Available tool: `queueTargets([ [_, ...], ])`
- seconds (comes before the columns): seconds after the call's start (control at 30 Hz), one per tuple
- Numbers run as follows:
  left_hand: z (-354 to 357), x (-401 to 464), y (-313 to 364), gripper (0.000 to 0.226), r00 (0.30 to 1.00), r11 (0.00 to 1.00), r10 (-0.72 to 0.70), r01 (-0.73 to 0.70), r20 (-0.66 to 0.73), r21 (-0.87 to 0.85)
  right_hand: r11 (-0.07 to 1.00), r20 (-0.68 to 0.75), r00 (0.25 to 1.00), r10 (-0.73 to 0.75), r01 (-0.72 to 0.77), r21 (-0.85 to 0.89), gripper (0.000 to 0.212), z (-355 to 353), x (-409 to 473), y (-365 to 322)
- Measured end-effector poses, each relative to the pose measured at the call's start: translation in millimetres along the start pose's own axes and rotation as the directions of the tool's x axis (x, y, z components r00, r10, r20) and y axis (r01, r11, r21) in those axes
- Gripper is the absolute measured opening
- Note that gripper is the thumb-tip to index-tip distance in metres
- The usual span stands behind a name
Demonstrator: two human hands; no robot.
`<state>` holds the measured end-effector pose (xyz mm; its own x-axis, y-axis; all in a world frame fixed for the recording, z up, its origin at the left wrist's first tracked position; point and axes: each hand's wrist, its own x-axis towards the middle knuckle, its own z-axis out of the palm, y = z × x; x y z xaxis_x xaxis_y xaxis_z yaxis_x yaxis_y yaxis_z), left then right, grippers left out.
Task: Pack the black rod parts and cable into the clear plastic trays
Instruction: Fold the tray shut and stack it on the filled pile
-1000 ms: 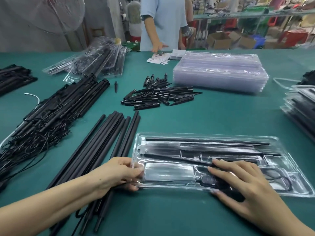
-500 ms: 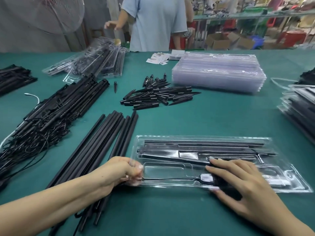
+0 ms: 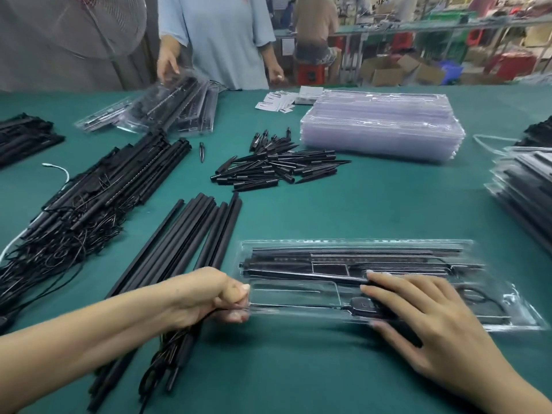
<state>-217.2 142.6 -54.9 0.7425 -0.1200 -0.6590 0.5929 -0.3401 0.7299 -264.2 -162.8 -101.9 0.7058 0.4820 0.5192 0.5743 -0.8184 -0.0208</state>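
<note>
A clear plastic tray (image 3: pixel 352 245) lies in front of me on the green table, with black rods and a coiled cable seated in its slots. My left hand (image 3: pixel 209 294) pinches the tray's left edge between thumb and curled fingers. My right hand (image 3: pixel 424 321) lies flat on the tray's front middle, fingers straight, pressing it down over a black block part (image 3: pixel 363 304). Loose long black rods (image 3: pixel 191 243) lie just left of the tray, partly under my left forearm.
A heap of rods with tangled cables (image 3: pixel 83 210) fills the left. Short pointed black tips (image 3: pixel 274 165) lie behind the tray. A stack of clear trays (image 3: pixel 382 124) stands at the back, packed trays (image 3: pixel 525 192) at the right edge. A person across the table touches packed trays (image 3: pixel 173 109).
The tray's near edge has lifted and tilted as my left hand closed from a flat touch into a pinch. My right hand stays pressed on it. The person opposite reached toward the far packed trays.
</note>
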Motion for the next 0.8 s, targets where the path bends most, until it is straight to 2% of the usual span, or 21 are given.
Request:
queueTargets([
  [0.17, -10.4, -9.7, 8.3, 0.025, 0.987, 0.986, -0.053, 0.076, 0.154, -0.146, 0.991, -0.008, 0.999, -0.048, 0.047, -0.127, 0.06, -2.4, 24.4, -29.6],
  [0.23, -8.2, -14.6, 6.9, 0.016, 0.983, 0.969, -0.094, 0.127, 0.16, -0.211, 0.982, 0.016, 0.991, -0.136, 0.137, -0.129, 0.052, 4.8, 44.8, -57.1],
  [0.3, -5.3, -19.4, 6.2, 0.008, 0.983, 0.959, -0.105, 0.139, 0.148, -0.245, 0.967, 0.041, 0.976, -0.214, 0.217, -0.13, 0.033, 13.6, 65.3, -85.4],
  [0.37, -4.2, -22.4, 5.9, 0.01, 0.983, 0.946, -0.075, 0.123, 0.168, -0.3, 0.959, 0.042, 0.968, -0.246, 0.25, -0.134, 0.02, 19.1, 82.6, -105.8],
  [0.43, -6.9, -24.4, 6.0, 0.02, 0.98, 0.928, -0.033, 0.104, 0.199, -0.359, 0.958, 0.002, 0.968, -0.249, 0.247, -0.144, 0.016, 22.9, 94.4, -117.0],
  [0.5, -10.2, -26.5, 5.2, 0.026, 0.976, 0.912, -0.005, 0.094, 0.218, -0.4, 0.963, -0.064, 0.971, -0.231, 0.219, -0.155, 0.017, 26.1, 99.9, -123.5],
  [0.63, -12.7, -29.8, 1.1, 0.021, 0.968, 0.858, 0.023, 0.11, 0.251, -0.501, 0.966, -0.176, 0.962, -0.211, 0.177, -0.19, 0.017, 32.5, 100.5, -127.5],
  [0.7, -15.8, -30.5, -2.2, 0.026, 0.954, 0.839, 0.035, 0.133, 0.297, -0.527, 0.957, -0.213, 0.949, -0.233, 0.185, -0.224, 0.023, 35.3, 98.0, -127.5],
  [0.8, -22.4, -34.8, -5.0, 0.016, 0.95, 0.811, 0.043, 0.147, 0.308, -0.567, 0.941, -0.226, 0.931, -0.286, 0.228, -0.251, 0.025, 40.1, 92.5, -128.3],
])
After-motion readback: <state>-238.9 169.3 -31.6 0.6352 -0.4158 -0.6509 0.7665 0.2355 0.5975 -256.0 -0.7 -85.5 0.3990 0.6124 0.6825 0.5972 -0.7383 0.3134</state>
